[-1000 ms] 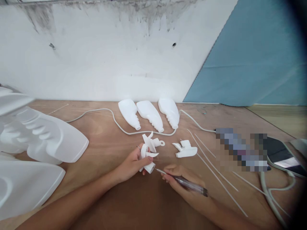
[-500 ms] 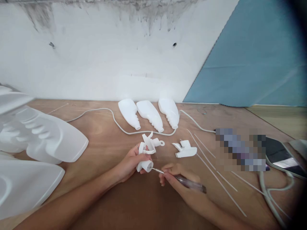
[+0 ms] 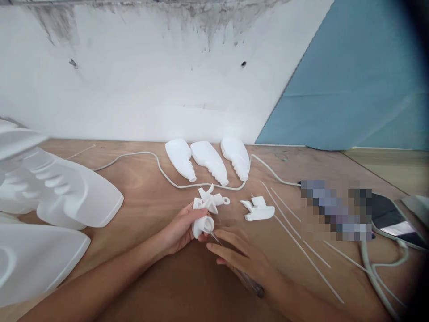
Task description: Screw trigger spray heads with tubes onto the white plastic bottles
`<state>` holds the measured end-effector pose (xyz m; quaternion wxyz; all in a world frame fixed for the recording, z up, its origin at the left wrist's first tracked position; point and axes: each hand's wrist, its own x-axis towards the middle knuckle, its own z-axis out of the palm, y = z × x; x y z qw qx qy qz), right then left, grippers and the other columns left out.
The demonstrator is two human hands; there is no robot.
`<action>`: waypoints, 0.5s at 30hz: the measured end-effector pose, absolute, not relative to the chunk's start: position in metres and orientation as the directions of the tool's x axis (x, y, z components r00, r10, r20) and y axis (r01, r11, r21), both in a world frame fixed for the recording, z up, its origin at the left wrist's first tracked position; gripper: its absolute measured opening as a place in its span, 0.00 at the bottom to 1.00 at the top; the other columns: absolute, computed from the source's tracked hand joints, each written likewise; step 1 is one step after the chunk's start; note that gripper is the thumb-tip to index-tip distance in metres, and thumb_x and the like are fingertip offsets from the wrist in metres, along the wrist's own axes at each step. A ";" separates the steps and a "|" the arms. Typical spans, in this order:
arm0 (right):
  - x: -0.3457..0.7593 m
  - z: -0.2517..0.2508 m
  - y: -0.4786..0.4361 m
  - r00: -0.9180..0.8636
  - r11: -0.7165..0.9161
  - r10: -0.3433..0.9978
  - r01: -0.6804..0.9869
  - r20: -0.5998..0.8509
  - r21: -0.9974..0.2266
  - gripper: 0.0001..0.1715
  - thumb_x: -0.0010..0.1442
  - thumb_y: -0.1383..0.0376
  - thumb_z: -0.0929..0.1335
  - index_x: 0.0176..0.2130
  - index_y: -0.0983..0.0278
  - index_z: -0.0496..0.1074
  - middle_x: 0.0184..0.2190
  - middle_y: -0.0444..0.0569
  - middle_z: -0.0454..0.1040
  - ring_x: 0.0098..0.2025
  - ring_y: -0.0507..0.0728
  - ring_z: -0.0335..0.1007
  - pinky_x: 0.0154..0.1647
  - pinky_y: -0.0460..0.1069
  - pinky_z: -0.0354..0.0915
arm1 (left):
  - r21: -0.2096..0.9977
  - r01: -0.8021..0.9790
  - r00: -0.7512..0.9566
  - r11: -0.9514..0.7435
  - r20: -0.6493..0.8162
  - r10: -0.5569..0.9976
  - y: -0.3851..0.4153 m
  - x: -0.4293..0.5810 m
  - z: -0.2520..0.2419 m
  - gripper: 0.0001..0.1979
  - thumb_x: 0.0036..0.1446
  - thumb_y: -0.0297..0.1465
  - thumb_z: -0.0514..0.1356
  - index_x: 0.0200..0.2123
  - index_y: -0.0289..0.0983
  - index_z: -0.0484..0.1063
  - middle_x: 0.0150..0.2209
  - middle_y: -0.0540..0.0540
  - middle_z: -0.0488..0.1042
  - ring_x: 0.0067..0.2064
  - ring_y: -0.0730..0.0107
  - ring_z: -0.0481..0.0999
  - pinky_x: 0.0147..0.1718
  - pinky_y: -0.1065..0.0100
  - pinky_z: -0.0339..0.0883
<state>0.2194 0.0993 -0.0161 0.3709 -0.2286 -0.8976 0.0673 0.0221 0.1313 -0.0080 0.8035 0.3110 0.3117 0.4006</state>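
My left hand (image 3: 186, 223) is closed around a white plastic part (image 3: 200, 226) whose round opening faces right. In my right hand (image 3: 239, 255) is a screwdriver (image 3: 256, 287) with a thin metal shaft; its tip meets the rim of that opening, and the hand covers part of the handle. Just beyond my left fingers lies another white part with prongs and a small ring (image 3: 214, 200). A white spray head (image 3: 259, 209) rests on the table to the right.
Three white bottles (image 3: 209, 162) lie near the wall, with a cable (image 3: 161, 167) beside them. Large white bottles (image 3: 77, 192) fill the left. Thin white tubes (image 3: 301, 241), a phone (image 3: 395, 219) and a blurred patch are at the right.
My right hand has shifted left with its fingers extended further, and the screwdriver is tilted more steeply. The held white part has turned so its round opening shows more.
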 end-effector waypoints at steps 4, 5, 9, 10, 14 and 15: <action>0.224 -0.023 0.097 -0.565 0.826 0.561 0.432 0.606 -0.362 0.20 0.63 0.71 0.64 0.53 0.57 0.69 0.49 0.52 0.74 0.51 0.58 0.72 0.48 0.51 0.73 | 0.800 -0.417 0.433 0.431 -0.242 0.869 0.130 0.023 -0.006 0.19 0.56 0.42 0.63 0.39 0.34 0.62 0.30 0.48 0.70 0.26 0.76 0.68 0.21 0.76 0.63; 0.226 -0.024 0.096 -0.530 0.802 0.593 0.457 0.606 -0.384 0.20 0.63 0.72 0.64 0.53 0.57 0.70 0.49 0.52 0.73 0.51 0.58 0.72 0.46 0.50 0.73 | 0.818 -0.427 0.385 0.387 -0.223 0.896 0.131 0.023 -0.006 0.20 0.56 0.42 0.63 0.39 0.34 0.61 0.31 0.48 0.69 0.26 0.76 0.67 0.21 0.76 0.62; 0.230 -0.020 0.096 -0.367 0.673 0.729 0.539 0.578 -0.506 0.15 0.63 0.72 0.63 0.47 0.59 0.72 0.48 0.52 0.71 0.49 0.56 0.73 0.48 0.49 0.72 | 0.867 -0.454 0.237 0.204 -0.103 0.966 0.135 0.022 -0.003 0.20 0.55 0.41 0.65 0.39 0.37 0.58 0.33 0.51 0.68 0.27 0.78 0.65 0.24 0.76 0.61; 0.230 -0.017 0.096 -0.350 0.661 0.740 0.536 0.574 -0.525 0.14 0.63 0.72 0.63 0.45 0.60 0.72 0.47 0.52 0.71 0.49 0.55 0.72 0.49 0.48 0.71 | 0.872 -0.455 0.219 0.179 -0.085 0.972 0.136 0.021 -0.003 0.20 0.55 0.41 0.65 0.40 0.38 0.57 0.34 0.51 0.67 0.27 0.78 0.65 0.25 0.75 0.61; 0.232 -0.005 0.096 -0.498 0.734 0.679 0.438 0.540 -0.519 0.14 0.63 0.70 0.63 0.48 0.62 0.70 0.47 0.54 0.70 0.50 0.56 0.70 0.50 0.49 0.69 | 0.890 -0.432 0.207 0.145 -0.059 0.977 0.136 0.019 -0.005 0.22 0.53 0.41 0.66 0.41 0.38 0.58 0.37 0.51 0.67 0.32 0.75 0.67 0.30 0.73 0.64; 0.232 -0.003 0.096 -0.550 0.756 0.651 0.409 0.524 -0.510 0.14 0.62 0.69 0.63 0.48 0.62 0.69 0.46 0.55 0.70 0.50 0.57 0.69 0.50 0.50 0.69 | 0.897 -0.419 0.221 0.144 -0.053 0.974 0.136 0.018 -0.006 0.22 0.53 0.41 0.65 0.42 0.38 0.58 0.38 0.50 0.67 0.33 0.75 0.68 0.30 0.72 0.64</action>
